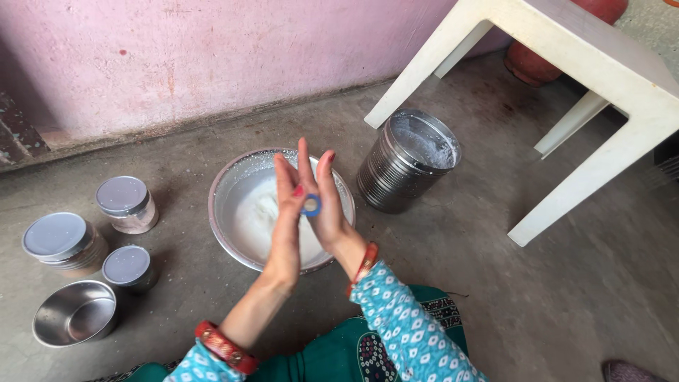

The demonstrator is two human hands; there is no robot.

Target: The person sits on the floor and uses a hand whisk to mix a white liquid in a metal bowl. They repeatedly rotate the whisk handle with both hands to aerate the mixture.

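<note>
Both hands are up above the wide steel bowl (233, 185) that sits on the concrete floor (495, 283). The left hand (285, 219) and right hand (324, 205) are pressed palm to palm, fingers straight and pointing away from the person, grasping nothing. A small blue-rimmed ring or disc (310, 205) shows right where the palms meet; I can't tell if it's worn on a finger or just stuck there.

Looks to me like the rubbing or dusting-off stage, with the bowl's contents waiting below. Any next move would call for the palms to part and come down toward the bowl, I'd guess.

The stuff in the bowl (263, 216) is white and soft-looking, heaped toward the middle, with white dust speckled up the inner wall. Could be flour or dough, hard to say.

Right of the bowl stands a ribbed steel canister (396, 180), open, white inside too. Left of the bowl are three lidded jars (124, 205), and a small empty steel bowl (74, 315) lies further left and nearer the person.
</note>
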